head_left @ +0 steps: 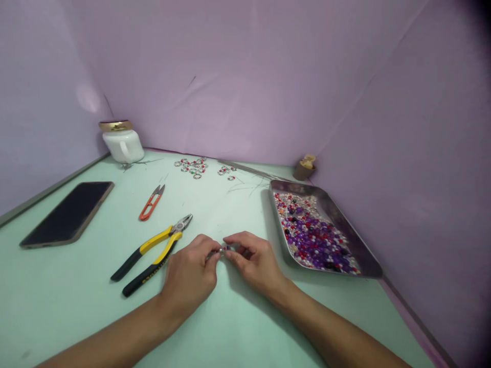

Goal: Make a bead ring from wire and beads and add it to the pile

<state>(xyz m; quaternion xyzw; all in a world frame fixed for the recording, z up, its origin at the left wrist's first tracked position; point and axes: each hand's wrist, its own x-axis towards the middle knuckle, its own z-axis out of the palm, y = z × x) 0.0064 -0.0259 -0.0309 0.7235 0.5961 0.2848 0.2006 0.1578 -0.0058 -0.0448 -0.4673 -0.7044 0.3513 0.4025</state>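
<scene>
Between my two hands, low over the pale green table (215, 317), is a small beaded ring (225, 249) with silver and dark beads. My left hand (194, 266) pinches its left side between thumb and forefinger. From the right, the thumb and fingers of my right hand (255, 260) close on the same piece; its full shape is hidden by my fingertips. Combination pliers (157, 250) with yellow and black handles lie spread just left of my left hand. A metal tray (368, 255) of loose purple, red, clear and black beads (310, 235) stands right of my right hand.
Orange thread snips (151, 204) and a dark phone (69, 212) lie to the left. Several beaded rings (194, 166) sit at the back, near thin wires (249, 170). A white lidded jar (123, 144) and a small brown pot (304, 168) stand by the purple walls.
</scene>
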